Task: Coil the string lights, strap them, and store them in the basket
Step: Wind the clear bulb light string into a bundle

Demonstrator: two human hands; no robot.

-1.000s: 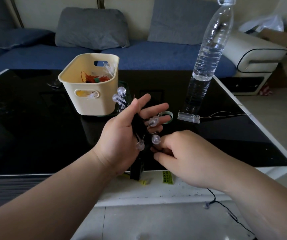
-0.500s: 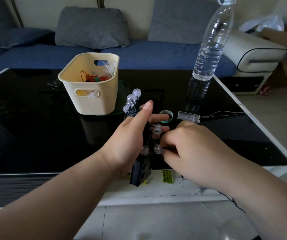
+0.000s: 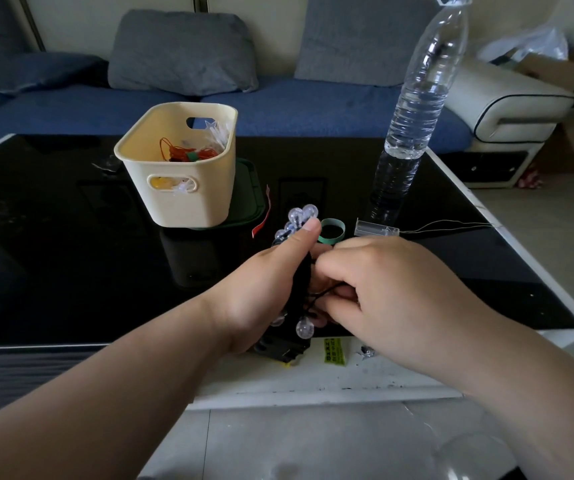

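Left hand: fingers splayed a second ago, now the thumb is clamped along the lights and the fingers are curled behind. The bundle is held upright over the near rim of the table.

Right hand: has closed in against the bundle, fingers curled on the black wire. The loose tail over the rim no longer shows.

Reading: slack mostly wound and coil near done; strapping comes next.

Strap lies just beyond the left thumb. The case is beside it, and the bottle stands tall behind and looks tippable. Basket sits forward-left, with bare glass between it and the hands. The rim is close under both wrists.
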